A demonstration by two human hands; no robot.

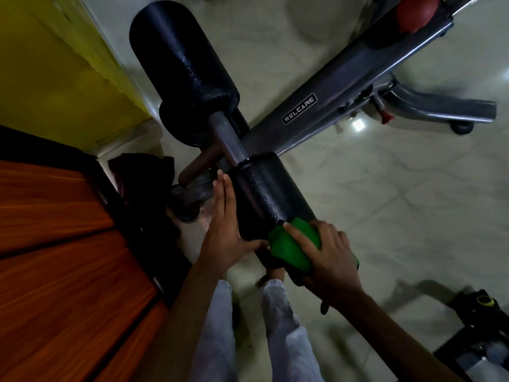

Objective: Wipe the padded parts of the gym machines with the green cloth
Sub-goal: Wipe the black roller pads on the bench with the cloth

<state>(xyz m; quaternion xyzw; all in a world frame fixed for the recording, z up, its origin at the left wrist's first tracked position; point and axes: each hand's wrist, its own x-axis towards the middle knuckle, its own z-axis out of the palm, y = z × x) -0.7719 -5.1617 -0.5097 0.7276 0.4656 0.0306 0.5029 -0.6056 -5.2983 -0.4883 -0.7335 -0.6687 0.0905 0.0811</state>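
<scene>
Pale trouser legs (278,326) sit closest to the lens, bottom centre, forearms running up from either side. From the left: orange wood panelling (55,257), yellow wall (55,64) above it, dark bundle of fabric (143,177) on the floor at the wall's foot. Left hand (224,221) lies flat along the left flank of the near foam roller (264,194), fingers straight and together, thumb spread toward the roller's near end; grip is apart, pressing, holding nothing. Far foam roller (181,70) sits up-frame on the same steel axle (225,142). Green cloth (292,244) is bunched on the near end of the near roller, just beside the left thumb. Right hand (327,257) has its fingers curled over the cloth, grip clamped on it against the padding. Machine frame (330,100) (badge reads WELCARE) runs up-right across pale tiled floor (413,202). Red padded part (416,12) at top right, dark equipment (479,326) at bottom right.
</scene>
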